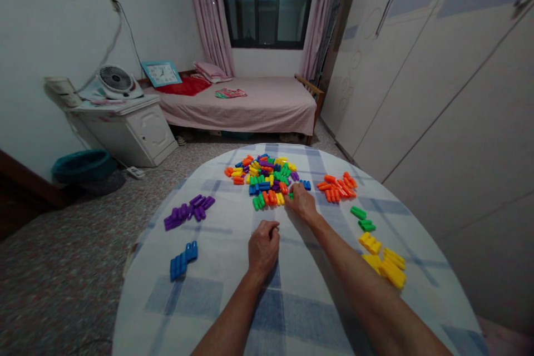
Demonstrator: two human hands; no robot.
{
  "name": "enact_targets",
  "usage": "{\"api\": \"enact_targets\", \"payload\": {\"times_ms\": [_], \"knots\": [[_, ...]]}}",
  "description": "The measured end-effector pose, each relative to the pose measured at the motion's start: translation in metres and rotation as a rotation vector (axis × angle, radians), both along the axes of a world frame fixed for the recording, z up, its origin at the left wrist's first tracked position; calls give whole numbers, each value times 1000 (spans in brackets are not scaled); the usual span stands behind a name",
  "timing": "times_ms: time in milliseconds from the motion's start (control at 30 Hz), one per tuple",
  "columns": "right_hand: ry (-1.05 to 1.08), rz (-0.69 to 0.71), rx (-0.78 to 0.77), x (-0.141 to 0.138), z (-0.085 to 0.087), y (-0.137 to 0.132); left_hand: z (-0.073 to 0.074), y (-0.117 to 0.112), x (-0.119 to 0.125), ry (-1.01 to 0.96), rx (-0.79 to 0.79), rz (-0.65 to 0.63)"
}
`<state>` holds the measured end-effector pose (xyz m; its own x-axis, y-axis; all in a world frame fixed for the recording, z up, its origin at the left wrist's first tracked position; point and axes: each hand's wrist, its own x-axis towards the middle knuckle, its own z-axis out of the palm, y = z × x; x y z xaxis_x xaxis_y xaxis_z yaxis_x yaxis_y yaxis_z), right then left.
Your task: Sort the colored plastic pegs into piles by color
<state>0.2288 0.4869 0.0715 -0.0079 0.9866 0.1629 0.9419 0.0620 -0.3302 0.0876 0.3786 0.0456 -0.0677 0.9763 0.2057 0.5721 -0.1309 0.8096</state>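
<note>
A mixed pile of small ribbed plastic blocks in several colours lies on the far half of the table. My right hand reaches to the near right edge of this pile. Its fingers are closed around a green plastic block, mostly hidden by them. Nearer to me, my left hand rests on the cloth with its fingers curled in, and nothing shows in it. Sorted blocks lie around: purple and blue on the left, orange, green and yellow on the right.
A checked cloth covers the round table. Beyond it stand a bed with a pink sheet and a white cabinet carrying a fan. A bin is at left; a tall wardrobe lines the right.
</note>
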Motion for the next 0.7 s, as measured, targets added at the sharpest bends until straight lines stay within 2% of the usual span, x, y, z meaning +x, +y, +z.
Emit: {"api": "enact_targets", "payload": {"times_ms": [100, 200, 267, 467, 700], "knots": [[-35, -27, 13, 0, 4, 1, -1, 0, 0, 11, 8, 8], [-28, 16, 104, -3, 8, 9, -2, 0, 0, 14, 9, 6], [-11, 48, 110, -6, 11, 19, -1, -1, 0, 6, 2, 2], [63, -45, -23, -15, 10, 46, 1, -1, 1, 7, -22, -1], [73, -65, -136, -21, 13, 60, 1, -1, 2, 29, -17, 13]]}}
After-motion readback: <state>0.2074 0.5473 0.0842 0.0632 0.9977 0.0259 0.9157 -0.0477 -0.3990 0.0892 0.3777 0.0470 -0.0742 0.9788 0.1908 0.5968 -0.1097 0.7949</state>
